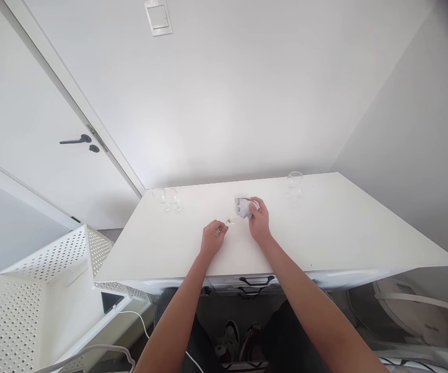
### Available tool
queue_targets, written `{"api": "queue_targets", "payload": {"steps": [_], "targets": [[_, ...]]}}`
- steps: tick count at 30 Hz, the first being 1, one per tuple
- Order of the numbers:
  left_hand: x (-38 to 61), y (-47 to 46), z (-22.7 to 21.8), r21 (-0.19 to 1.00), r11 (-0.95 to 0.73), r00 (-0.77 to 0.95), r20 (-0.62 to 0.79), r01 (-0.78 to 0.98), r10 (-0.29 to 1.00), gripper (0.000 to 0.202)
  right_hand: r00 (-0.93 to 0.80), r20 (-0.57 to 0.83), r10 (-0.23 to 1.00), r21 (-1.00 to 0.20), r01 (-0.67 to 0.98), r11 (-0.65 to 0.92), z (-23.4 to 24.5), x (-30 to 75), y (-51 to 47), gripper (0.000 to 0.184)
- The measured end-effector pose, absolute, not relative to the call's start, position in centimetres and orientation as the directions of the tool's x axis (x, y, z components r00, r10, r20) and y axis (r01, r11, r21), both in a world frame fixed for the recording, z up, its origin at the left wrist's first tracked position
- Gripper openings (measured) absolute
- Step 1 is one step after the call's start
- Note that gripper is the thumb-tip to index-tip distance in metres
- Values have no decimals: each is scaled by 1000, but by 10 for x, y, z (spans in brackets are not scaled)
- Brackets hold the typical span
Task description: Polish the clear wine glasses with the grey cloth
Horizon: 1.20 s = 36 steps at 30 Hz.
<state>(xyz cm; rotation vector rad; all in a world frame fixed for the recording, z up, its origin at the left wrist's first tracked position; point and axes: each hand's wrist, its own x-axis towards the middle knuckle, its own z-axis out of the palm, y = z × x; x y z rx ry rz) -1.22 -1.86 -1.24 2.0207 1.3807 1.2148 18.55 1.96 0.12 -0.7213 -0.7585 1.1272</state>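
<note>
My left hand (213, 237) is closed around the stem end of a clear stemmed glass (229, 221), which lies tilted above the white tabletop. The bowl of the glass points up and to the right, toward my right hand (259, 217). A whitish-grey cloth (243, 207) is gripped in my right hand, with its thumb and fingers pressed on it at the bowl. Whether the cloth is inside the bowl or wrapped around it, I cannot tell.
Two clear stemmed glasses (172, 197) stand at the back left of the white table (325, 233), and another stemmed glass (295, 182) at the back right. A white perforated rack (17, 311) with a dark flat device (111, 301) sits at lower left. Black drawer handles (257, 281) front the table.
</note>
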Motion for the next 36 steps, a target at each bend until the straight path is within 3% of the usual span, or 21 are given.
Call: {"api": "queue_targets", "payload": {"steps": [4, 9, 11, 16, 22, 29, 36], "targets": [[-15, -20, -12, 753, -408, 31, 460, 517, 888, 26, 414, 39, 909, -829, -495, 261, -8, 195, 28, 63], [-15, -23, -9, 793, -376, -66, 460, 479, 886, 33, 226, -46, 973, -899, -434, 58, -12, 188, 27, 88], [-15, -25, -7, 792, -388, -48, 463, 471, 885, 34, 106, -68, 992, -906, -423, -17, -8, 184, 24, 84], [-15, -25, -6, 841, -352, -39, 402, 410, 915, 35, -155, 12, 988, -863, -501, -69, 6, 189, 17, 42], [-18, -26, -6, 912, -270, -60, 302, 308, 952, 34, -151, 26, 988, -865, -500, -54, 6, 193, 16, 34], [-16, -27, -4, 888, -311, -2, 331, 338, 944, 35, -219, 127, 967, -901, -432, 21, 10, 187, 10, 54], [-14, -30, 1, 913, -309, 168, 271, 266, 948, 40, -345, 141, 928, -874, -484, -47, 21, 185, 4, 69]]}}
